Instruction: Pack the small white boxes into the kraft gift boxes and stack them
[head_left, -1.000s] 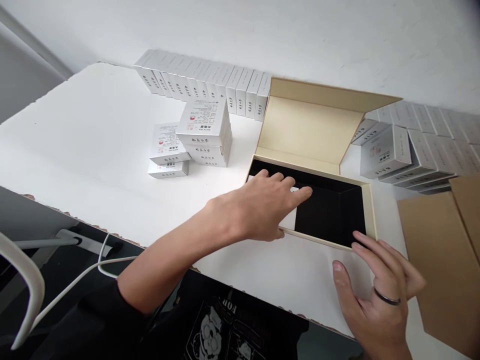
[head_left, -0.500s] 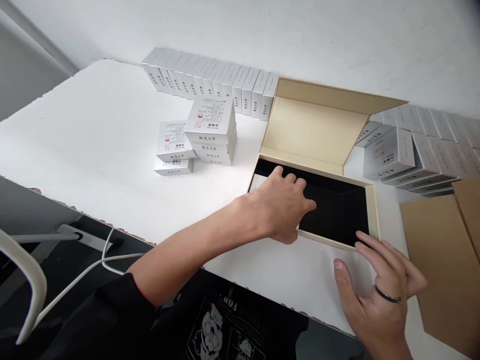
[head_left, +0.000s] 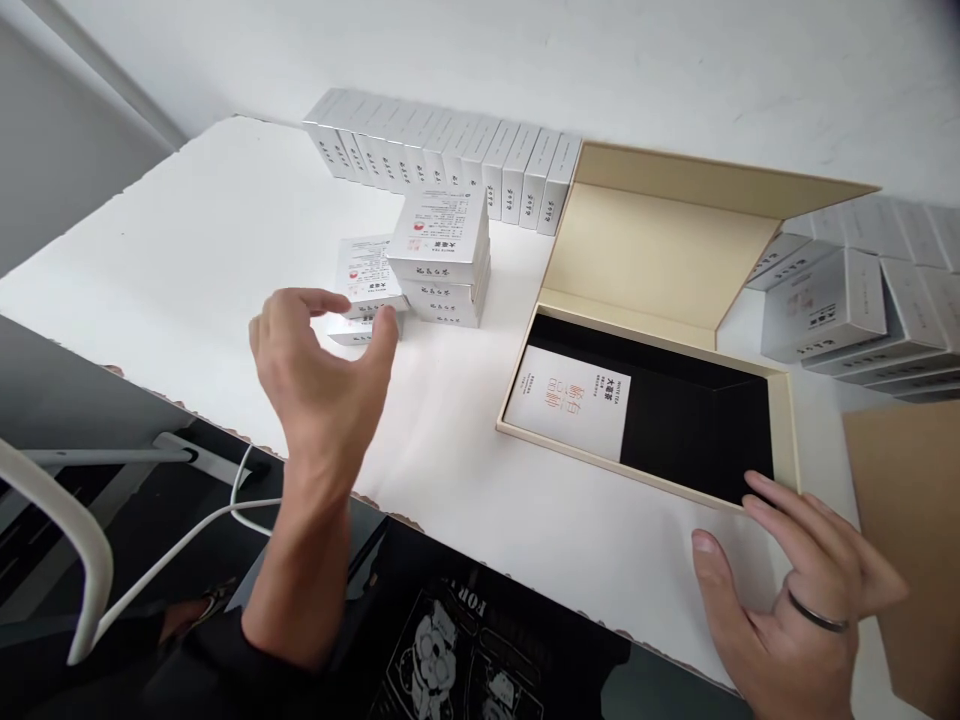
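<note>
A beige gift box lies open on the white table, its lid raised at the back and its inside black. One small white box lies flat in the left end of it. My left hand hovers open, fingers curved, just in front of a low stack of two white boxes, beside a taller stack. My right hand, a ring on one finger, rests open on the table with its fingertips against the gift box's near right corner.
A row of white boxes stands along the wall behind the stacks. More white boxes lean at the right behind the lid. Brown cardboard lies at the far right. A white cable and chair frame sit below the table edge.
My left hand has left the gift box, uncovering the small white box inside, and swung left toward the low stack. The right hand has stayed at the corner.
</note>
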